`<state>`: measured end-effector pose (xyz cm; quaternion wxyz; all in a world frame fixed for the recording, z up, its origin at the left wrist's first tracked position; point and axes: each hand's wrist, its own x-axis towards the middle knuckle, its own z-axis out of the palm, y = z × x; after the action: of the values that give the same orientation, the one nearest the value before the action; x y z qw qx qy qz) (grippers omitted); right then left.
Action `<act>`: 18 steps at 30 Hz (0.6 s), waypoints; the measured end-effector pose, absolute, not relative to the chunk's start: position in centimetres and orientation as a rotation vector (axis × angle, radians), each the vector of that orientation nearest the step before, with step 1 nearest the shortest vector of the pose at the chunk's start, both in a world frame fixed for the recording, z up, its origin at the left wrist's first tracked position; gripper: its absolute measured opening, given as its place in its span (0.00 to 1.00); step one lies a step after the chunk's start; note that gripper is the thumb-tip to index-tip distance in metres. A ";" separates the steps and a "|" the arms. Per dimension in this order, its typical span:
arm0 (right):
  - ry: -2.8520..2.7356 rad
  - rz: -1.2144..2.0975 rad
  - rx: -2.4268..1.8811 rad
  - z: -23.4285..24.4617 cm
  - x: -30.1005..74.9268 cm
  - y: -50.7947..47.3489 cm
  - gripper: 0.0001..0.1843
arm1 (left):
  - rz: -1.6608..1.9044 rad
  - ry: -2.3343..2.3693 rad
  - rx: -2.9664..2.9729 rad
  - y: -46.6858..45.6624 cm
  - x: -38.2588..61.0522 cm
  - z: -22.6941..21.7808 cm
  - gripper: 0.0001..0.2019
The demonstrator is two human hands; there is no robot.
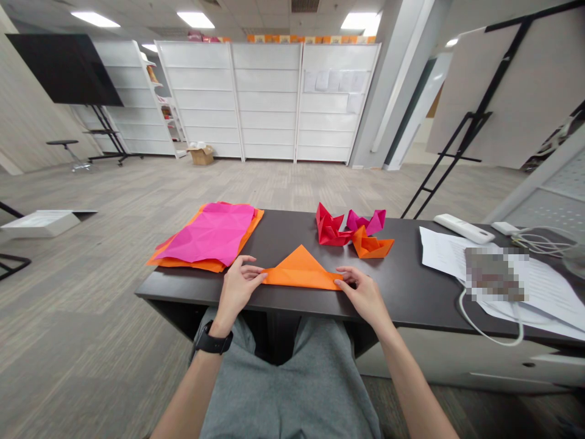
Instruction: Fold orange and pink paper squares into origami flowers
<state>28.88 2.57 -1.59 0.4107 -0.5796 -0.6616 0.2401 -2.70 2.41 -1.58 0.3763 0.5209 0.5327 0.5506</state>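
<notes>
We log three paper boats [329,231] done, one orange sheet [299,271] part-folded, its ends finger-pinched by left hand [237,284] and right hand [364,295], a paper stack [208,235] lying flat.

white shelf wall [267,103] stood at the back. paper sheets [336,80] hung on its right section; orange packs [313,39] sat on its top. cardboard box [201,156] sat at its left foot. left of it, black screen [64,68] stood on wheeled stand [103,130], round stool [63,142] nearby. right of it, grey column [384,73] rose. well in front and right of it, printed sheets [441,250] lay with white cable [496,341].
</notes>
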 end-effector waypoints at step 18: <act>-1.758 0.520 -1.479 -1.5 28.5 2.6 0.16 | 1.404 1.509 1.588 1.8 -1.2 -2.1 0.12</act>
<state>28.55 2.56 -1.51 0.3831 -0.5799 -0.6894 0.2040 -1.15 1.76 -2.06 0.2663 0.5882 0.5590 0.5202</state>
